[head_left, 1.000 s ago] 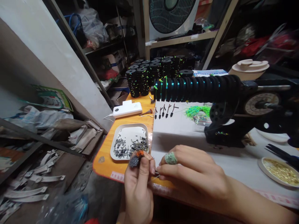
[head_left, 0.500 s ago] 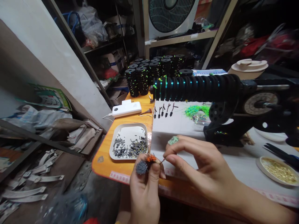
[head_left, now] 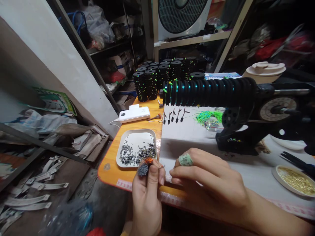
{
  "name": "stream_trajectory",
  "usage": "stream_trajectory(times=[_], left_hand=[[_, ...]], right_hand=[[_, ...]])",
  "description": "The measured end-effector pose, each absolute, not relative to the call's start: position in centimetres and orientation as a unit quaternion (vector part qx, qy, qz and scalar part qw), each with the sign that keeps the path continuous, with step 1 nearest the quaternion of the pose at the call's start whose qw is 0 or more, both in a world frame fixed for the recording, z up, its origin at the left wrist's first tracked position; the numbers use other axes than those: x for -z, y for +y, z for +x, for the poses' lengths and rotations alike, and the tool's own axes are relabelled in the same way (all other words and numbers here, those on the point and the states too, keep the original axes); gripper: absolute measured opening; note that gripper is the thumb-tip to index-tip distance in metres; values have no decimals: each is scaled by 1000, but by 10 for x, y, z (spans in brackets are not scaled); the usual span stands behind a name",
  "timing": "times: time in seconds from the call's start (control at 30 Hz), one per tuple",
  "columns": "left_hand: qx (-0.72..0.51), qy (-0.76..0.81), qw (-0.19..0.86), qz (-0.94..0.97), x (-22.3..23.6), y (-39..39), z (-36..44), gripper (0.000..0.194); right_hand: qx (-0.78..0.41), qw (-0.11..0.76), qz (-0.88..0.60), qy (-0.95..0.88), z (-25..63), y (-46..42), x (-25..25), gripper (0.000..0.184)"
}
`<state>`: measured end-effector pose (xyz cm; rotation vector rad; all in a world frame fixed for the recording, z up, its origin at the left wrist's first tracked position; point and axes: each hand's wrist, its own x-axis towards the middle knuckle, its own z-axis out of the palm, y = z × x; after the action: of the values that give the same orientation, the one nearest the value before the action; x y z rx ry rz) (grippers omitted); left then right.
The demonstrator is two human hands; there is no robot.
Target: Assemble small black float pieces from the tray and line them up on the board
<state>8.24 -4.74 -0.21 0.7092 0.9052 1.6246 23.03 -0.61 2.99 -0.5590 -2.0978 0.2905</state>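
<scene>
My left hand (head_left: 147, 196) is closed round a small bundle of thin sticks (head_left: 145, 166) with grey and orange tips, held upright at the table's front edge. My right hand (head_left: 209, 183) has a green tape wrap (head_left: 185, 160) on one finger. Its fingertips are pinched together right beside the bundle, on something too small to make out. Just behind the hands lies a white tray (head_left: 136, 137) of small grey and black tubes. A white sheet (head_left: 187, 134) covers the table beyond my right hand.
A black winding machine (head_left: 236, 131) carries a long row of black spools (head_left: 209, 91) across the table. Stacked black spools (head_left: 157, 78) stand at the back. A white power bank (head_left: 134, 114) lies behind the tray. A dish of gold bits (head_left: 295, 180) sits at right. Green threads (head_left: 208, 116) lie on the sheet.
My right hand, lifted with fingers raised half a second ago, has come back down beside the bundle. My left hand has lowered slightly with the bundle.
</scene>
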Motion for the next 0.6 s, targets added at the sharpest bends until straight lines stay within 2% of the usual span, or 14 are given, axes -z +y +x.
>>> stream_trajectory(times=[0.17, 0.43, 0.6], left_hand=[[-667, 421, 542, 288, -1, -50, 79, 25], [-658, 441, 543, 279, -5, -52, 78, 29], [-662, 441, 540, 277, -6, -53, 79, 28]], right_hand=[[-170, 438, -262, -843, 242, 4, -36, 23], [-178, 393, -277, -859, 248, 13, -35, 19], [-170, 395, -272, -861, 247, 12, -35, 19]])
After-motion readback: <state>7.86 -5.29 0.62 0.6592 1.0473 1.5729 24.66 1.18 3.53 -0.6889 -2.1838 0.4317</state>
